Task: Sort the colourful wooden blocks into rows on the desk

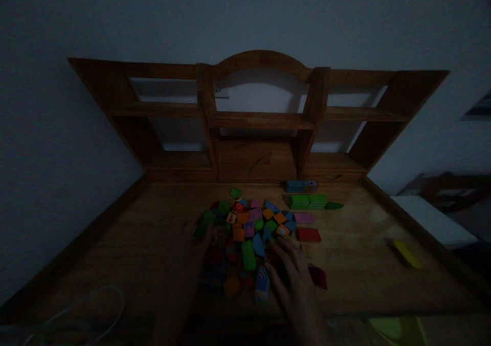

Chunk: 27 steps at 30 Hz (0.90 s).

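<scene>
A heap of several coloured wooden blocks (249, 228) lies in the middle of a wooden desk (360, 264). My right hand (293, 272) rests flat on the heap's right side, fingers spread, next to a green block (248, 255) and a blue checked block (262, 284). My left hand (199, 233) lies at the heap's left edge, touching green blocks there; it is dim and its fingers are hard to make out. Neither hand visibly grips a block.
Apart from the heap lie a red block (309, 235), a pink block (304, 217), green blocks (307, 201), a blue block (301, 186) and a yellow piece (406, 254). A wooden shelf unit (261, 121) rises behind. A white cable (95, 310) lies left.
</scene>
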Each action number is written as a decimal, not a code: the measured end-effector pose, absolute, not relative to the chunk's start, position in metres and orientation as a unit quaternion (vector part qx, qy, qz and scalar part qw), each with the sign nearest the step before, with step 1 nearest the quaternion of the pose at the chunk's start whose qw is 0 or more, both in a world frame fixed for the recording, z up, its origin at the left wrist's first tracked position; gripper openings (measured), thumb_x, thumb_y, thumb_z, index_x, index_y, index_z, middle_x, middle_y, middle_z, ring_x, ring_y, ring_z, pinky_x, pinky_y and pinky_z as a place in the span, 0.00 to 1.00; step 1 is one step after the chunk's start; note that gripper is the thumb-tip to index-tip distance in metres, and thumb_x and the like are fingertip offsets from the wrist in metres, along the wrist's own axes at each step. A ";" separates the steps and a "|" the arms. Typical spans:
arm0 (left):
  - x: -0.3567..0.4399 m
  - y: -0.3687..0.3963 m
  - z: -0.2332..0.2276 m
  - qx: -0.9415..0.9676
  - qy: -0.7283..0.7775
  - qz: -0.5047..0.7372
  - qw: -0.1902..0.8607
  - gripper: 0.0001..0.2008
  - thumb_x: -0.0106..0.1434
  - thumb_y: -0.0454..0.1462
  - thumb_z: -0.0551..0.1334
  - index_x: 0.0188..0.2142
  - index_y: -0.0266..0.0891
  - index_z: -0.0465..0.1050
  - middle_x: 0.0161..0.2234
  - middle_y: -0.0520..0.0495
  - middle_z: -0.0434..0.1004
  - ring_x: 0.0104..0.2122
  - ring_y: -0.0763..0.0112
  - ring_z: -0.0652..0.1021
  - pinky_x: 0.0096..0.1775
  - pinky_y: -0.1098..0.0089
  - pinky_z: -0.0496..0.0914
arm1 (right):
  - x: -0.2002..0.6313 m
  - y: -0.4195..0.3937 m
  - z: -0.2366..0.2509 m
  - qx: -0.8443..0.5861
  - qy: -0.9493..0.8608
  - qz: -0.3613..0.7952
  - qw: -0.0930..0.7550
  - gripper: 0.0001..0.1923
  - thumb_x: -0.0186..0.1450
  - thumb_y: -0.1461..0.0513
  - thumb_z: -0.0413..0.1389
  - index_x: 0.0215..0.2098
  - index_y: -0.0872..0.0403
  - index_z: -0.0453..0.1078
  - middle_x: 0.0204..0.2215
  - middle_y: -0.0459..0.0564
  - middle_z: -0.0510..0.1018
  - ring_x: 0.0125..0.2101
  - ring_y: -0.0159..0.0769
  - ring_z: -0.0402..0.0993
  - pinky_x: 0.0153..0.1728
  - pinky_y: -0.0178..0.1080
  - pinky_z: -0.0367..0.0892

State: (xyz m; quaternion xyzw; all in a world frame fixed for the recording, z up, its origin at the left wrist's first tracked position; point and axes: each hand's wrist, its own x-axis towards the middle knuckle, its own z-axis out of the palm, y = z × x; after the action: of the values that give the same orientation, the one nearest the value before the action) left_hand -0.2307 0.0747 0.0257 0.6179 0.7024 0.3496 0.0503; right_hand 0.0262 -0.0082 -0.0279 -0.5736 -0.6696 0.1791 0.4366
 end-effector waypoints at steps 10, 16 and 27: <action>-0.148 0.003 0.052 0.692 0.475 0.472 0.270 0.23 0.66 0.43 0.63 0.60 0.52 0.68 0.56 0.47 0.76 0.53 0.64 0.79 0.52 0.65 0.77 | 0.014 -0.022 0.021 -0.389 -0.498 0.519 0.575 0.27 0.66 0.48 0.63 0.62 0.39 0.69 0.54 0.52 0.80 0.52 0.45 0.79 0.51 0.45 0.76; -0.128 -0.011 0.046 0.619 0.415 0.480 0.463 0.22 0.67 0.42 0.61 0.60 0.50 0.67 0.59 0.43 0.72 0.57 0.61 0.76 0.53 0.63 0.77 | 0.028 -0.027 0.025 -0.412 -0.510 0.500 0.565 0.22 0.63 0.52 0.67 0.55 0.33 0.75 0.52 0.46 0.82 0.49 0.42 0.80 0.47 0.40 0.78; -0.169 -0.005 0.018 0.719 0.516 0.435 0.165 0.26 0.66 0.45 0.62 0.62 0.49 0.65 0.63 0.43 0.68 0.62 0.54 0.70 0.58 0.54 0.73 | 0.107 0.014 0.051 -0.511 -0.691 0.260 0.440 0.18 0.65 0.54 0.65 0.53 0.43 0.76 0.51 0.50 0.81 0.53 0.45 0.77 0.54 0.47 0.73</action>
State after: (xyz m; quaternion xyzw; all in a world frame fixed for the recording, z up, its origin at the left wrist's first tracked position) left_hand -0.1689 -0.0048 0.0183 0.7191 0.5165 0.4346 0.1654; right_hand 0.1074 0.0142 0.0509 -0.5108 -0.6911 0.2603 0.4402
